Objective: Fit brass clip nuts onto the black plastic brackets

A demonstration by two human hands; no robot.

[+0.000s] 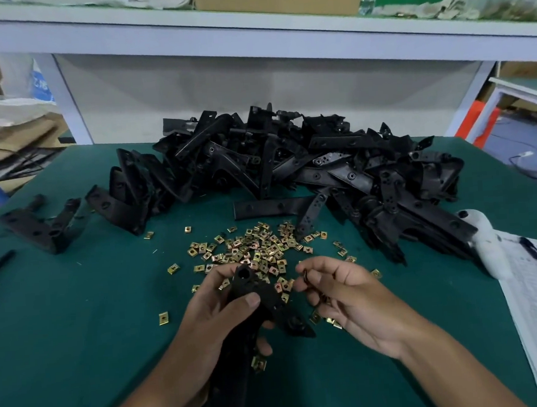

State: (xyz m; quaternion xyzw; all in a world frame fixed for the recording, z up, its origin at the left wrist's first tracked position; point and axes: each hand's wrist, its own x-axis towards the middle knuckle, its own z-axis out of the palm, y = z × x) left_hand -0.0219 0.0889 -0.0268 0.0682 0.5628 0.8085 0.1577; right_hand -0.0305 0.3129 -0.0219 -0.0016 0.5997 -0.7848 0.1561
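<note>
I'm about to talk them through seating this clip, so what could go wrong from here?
1. The right hand pinches the clip nut only at its fingertips, so it might slip into the scattered loose nuts.
2. The left hand grips the black bracket mid-body, with its far end unsupported; pushing a clip on could twist it.
3. The bracket pile leans toward the work area; a knock might slide parts onto the nuts.

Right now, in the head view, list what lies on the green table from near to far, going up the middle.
Left hand gripping a black bracket → scattered brass clip nuts → a flat black strip → the big pile of black brackets → the white back panel.
</note>
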